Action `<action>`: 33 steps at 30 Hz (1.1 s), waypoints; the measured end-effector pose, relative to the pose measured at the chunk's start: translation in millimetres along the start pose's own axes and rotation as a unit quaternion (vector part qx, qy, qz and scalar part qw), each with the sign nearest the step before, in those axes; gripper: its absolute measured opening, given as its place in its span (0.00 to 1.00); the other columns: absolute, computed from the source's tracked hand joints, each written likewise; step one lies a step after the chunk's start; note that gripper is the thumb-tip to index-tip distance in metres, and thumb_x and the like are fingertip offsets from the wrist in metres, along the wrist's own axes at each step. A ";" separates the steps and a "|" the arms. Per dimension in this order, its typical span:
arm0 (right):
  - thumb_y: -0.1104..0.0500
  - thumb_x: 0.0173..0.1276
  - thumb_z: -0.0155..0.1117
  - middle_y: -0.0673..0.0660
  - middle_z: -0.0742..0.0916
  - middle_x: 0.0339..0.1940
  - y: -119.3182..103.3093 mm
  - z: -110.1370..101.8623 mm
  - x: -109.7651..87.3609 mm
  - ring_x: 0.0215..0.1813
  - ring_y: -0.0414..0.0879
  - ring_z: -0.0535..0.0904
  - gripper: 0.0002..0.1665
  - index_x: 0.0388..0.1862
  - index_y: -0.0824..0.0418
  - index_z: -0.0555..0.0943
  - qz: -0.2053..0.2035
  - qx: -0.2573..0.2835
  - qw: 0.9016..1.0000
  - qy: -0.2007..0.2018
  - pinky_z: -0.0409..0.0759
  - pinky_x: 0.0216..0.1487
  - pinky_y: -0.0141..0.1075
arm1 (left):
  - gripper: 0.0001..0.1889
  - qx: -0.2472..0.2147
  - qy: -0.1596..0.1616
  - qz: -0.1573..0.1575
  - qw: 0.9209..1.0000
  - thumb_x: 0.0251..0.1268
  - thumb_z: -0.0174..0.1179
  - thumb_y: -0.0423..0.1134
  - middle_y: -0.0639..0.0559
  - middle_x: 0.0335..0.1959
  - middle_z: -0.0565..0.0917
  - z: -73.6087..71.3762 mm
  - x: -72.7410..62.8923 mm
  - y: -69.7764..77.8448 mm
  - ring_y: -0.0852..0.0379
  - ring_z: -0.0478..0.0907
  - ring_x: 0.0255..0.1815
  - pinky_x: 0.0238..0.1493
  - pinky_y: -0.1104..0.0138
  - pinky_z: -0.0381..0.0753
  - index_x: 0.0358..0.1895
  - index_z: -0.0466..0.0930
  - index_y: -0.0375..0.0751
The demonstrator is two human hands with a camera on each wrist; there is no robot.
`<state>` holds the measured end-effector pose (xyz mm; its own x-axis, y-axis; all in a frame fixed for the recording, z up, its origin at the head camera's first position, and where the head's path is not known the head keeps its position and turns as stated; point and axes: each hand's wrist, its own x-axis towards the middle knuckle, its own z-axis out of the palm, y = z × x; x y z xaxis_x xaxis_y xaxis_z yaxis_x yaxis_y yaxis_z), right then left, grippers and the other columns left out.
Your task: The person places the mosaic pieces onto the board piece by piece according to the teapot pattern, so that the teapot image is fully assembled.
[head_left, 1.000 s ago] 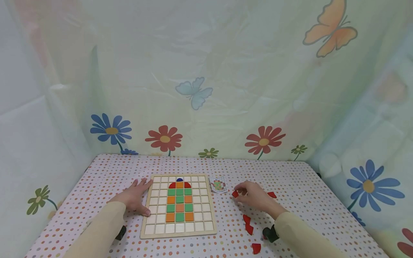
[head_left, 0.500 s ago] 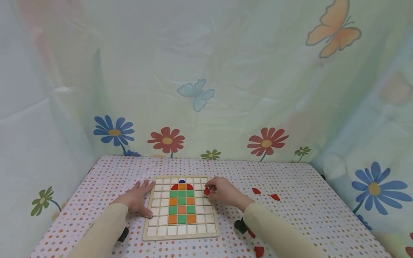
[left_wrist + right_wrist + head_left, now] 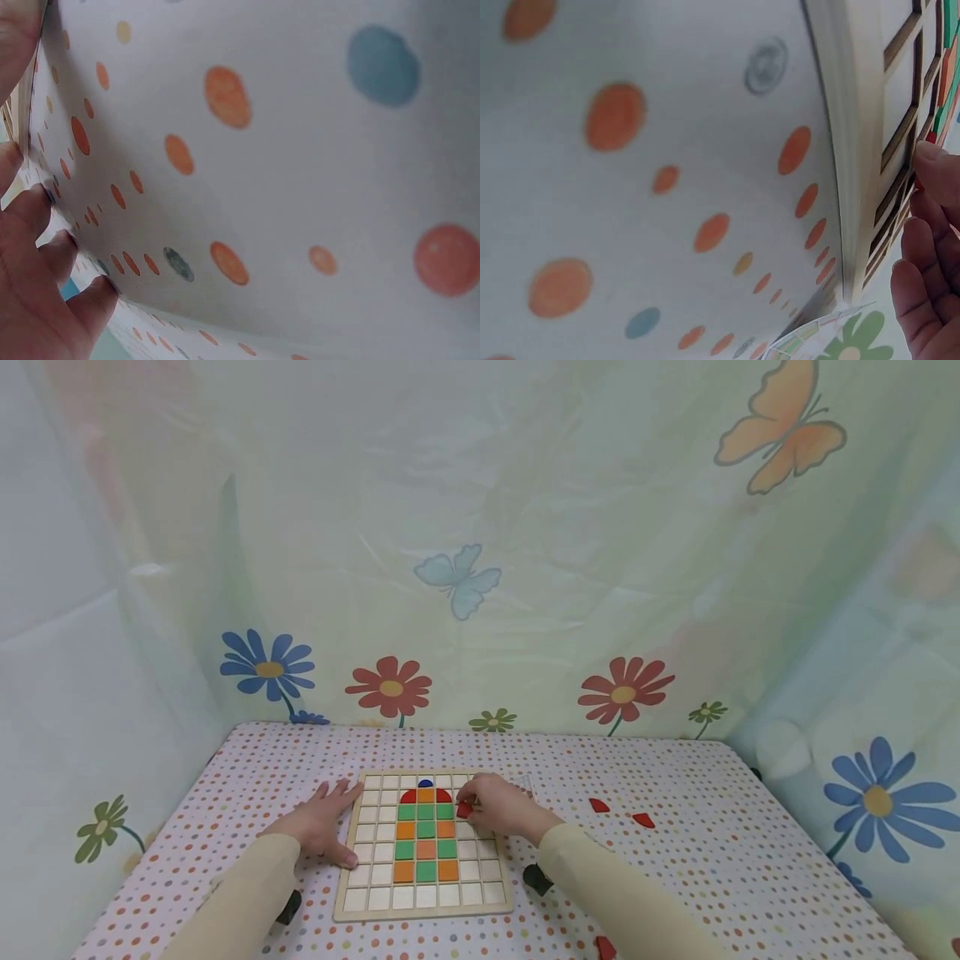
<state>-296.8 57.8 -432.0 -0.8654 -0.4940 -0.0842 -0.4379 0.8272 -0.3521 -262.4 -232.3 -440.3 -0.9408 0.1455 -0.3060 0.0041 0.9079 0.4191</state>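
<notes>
A square wooden grid board [image 3: 423,913] lies on the table in the head view. Green, orange, red and blue tiles fill a tower shape in its middle columns. My right hand [image 3: 502,806] pinches a red quarter-round tile [image 3: 464,810] between thumb and fingertips, over the board just right of the top green row. In the right wrist view only a sliver of that tile shows past the thumb [image 3: 939,169]. With fingers spread, my left hand [image 3: 321,822] rests at the board's left edge; several of its fingers [image 3: 94,300] appear in the left wrist view.
Two loose red tiles, one nearer [image 3: 599,806] and one farther right [image 3: 643,820], lie on the dotted tablecloth [image 3: 720,860]. Another red tile [image 3: 606,947] is at the front. A printed card [image 3: 522,783] sits beside the board, mostly behind my right hand.
My right hand has carried the red tile leftward from the table, past the card, to over the board's right part. My left hand stays at the board's edge.
</notes>
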 end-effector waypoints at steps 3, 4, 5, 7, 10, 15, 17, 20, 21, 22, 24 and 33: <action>0.66 0.67 0.71 0.52 0.86 0.42 0.5 1.0 1.5 0.43 0.41 0.80 0.13 0.51 0.61 0.87 -0.002 -0.007 1.000 -0.002 0.84 0.49 0.38 | 0.64 0.000 0.001 0.001 1.000 0.38 0.85 0.47 0.34 0.84 0.50 -0.3 0.1 0.3 0.28 0.40 0.84 0.75 0.28 0.49 0.82 0.55 0.43; 0.66 0.67 0.71 0.52 0.86 0.42 0.5 1.1 2.0 0.43 0.41 0.80 0.13 0.51 0.61 0.87 -0.002 -0.008 1.000 -0.002 0.84 0.49 0.38 | 0.64 0.000 0.001 0.002 1.000 0.38 0.85 0.47 0.34 0.84 0.50 -0.4 0.0 0.4 0.28 0.40 0.84 0.76 0.28 0.49 0.82 0.55 0.43; 0.66 0.67 0.71 0.52 0.86 0.43 0.7 1.5 2.5 0.43 0.41 0.80 0.13 0.51 0.61 0.87 -0.001 -0.006 1.000 -0.003 0.84 0.49 0.38 | 0.64 0.000 0.001 0.001 1.000 0.37 0.85 0.47 0.34 0.84 0.50 -0.3 0.2 0.4 0.28 0.40 0.84 0.76 0.29 0.49 0.82 0.55 0.43; 0.66 0.67 0.71 0.52 0.86 0.42 0.8 1.9 3.2 0.43 0.41 0.80 0.14 0.51 0.60 0.87 0.002 -0.003 1.000 -0.005 0.85 0.50 0.39 | 0.64 -0.001 0.001 0.000 1.000 0.37 0.85 0.47 0.34 0.84 0.50 -0.1 0.4 0.4 0.28 0.40 0.84 0.76 0.29 0.48 0.82 0.55 0.43; 0.68 0.67 0.71 0.51 0.87 0.42 0.8 2.7 3.1 0.43 0.41 0.80 0.15 0.52 0.61 0.87 0.005 0.008 1.000 -0.006 0.84 0.49 0.38 | 0.64 -0.004 0.001 -0.006 1.000 0.37 0.85 0.47 0.34 0.84 0.49 0.7 0.8 0.4 0.29 0.39 0.84 0.76 0.29 0.48 0.82 0.55 0.43; 0.68 0.66 0.70 0.52 0.88 0.44 1.1 3.2 0.2 0.43 0.42 0.79 0.18 0.55 0.62 0.85 0.018 0.032 0.999 -0.002 0.84 0.50 0.39 | 0.64 -0.006 0.001 -0.015 1.000 0.36 0.85 0.48 0.35 0.84 0.49 1.0 0.2 1.4 0.29 0.39 0.84 0.76 0.28 0.50 0.82 0.55 0.44; 0.69 0.68 0.68 0.53 0.88 0.44 0.9 2.2 -1.9 0.43 0.43 0.80 0.17 0.55 0.62 0.85 0.027 0.043 0.999 0.003 0.85 0.51 0.40 | 0.64 -0.005 0.002 -0.015 1.000 0.36 0.85 0.48 0.35 0.84 0.49 0.4 -0.2 2.1 0.29 0.39 0.84 0.76 0.29 0.50 0.82 0.55 0.44; 0.70 0.69 0.65 0.53 0.88 0.43 1.0 0.8 -5.9 0.43 0.43 0.80 0.16 0.55 0.62 0.84 0.033 0.050 0.998 0.014 0.85 0.52 0.42 | 0.64 -0.004 0.003 -0.013 1.000 0.37 0.85 0.47 0.35 0.84 0.49 -1.1 -1.1 3.2 0.29 0.39 0.84 0.76 0.29 0.49 0.82 0.55 0.44; 0.70 0.70 0.64 0.53 0.88 0.43 1.2 0.6 -7.2 0.44 0.43 0.81 0.16 0.55 0.62 0.84 0.032 0.049 0.998 0.017 0.85 0.52 0.42 | 0.64 -0.003 0.004 -0.012 1.000 0.37 0.85 0.47 0.34 0.84 0.49 -1.6 -1.1 3.5 0.29 0.39 0.84 0.76 0.29 0.49 0.82 0.55 0.44; 0.71 0.70 0.63 0.53 0.89 0.43 1.5 0.4 -8.4 0.44 0.44 0.81 0.16 0.54 0.62 0.84 0.028 0.049 0.998 0.021 0.85 0.52 0.42 | 0.64 -0.003 0.004 -0.011 1.000 0.37 0.85 0.47 0.34 0.84 0.49 -1.9 -1.2 3.6 0.29 0.39 0.84 0.76 0.29 0.48 0.82 0.55 0.44; 0.71 0.70 0.63 0.53 0.89 0.43 2.4 0.6 -10.5 0.45 0.44 0.82 0.15 0.54 0.62 0.84 0.022 0.049 0.998 0.026 0.85 0.52 0.43 | 0.64 -0.003 0.003 -0.011 1.000 0.37 0.84 0.47 0.34 0.84 0.49 -2.2 -0.8 3.3 0.29 0.39 0.84 0.76 0.29 0.48 0.82 0.55 0.44; 0.69 0.72 0.62 0.54 0.89 0.46 9.2 -2.7 -19.4 0.45 0.44 0.81 0.14 0.55 0.63 0.84 0.009 0.069 0.997 0.039 0.84 0.49 0.42 | 0.64 -0.001 -0.009 -0.008 1.000 0.38 0.84 0.48 0.34 0.84 0.49 -1.9 0.8 0.8 0.28 0.39 0.84 0.76 0.29 0.49 0.82 0.54 0.43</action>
<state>-284.7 75.6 -431.1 -0.8915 -0.4526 -0.0204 -0.3891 0.7879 -0.4773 -263.8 -232.2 -438.5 -0.9345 0.1374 -0.3285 -0.0124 0.9095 0.4156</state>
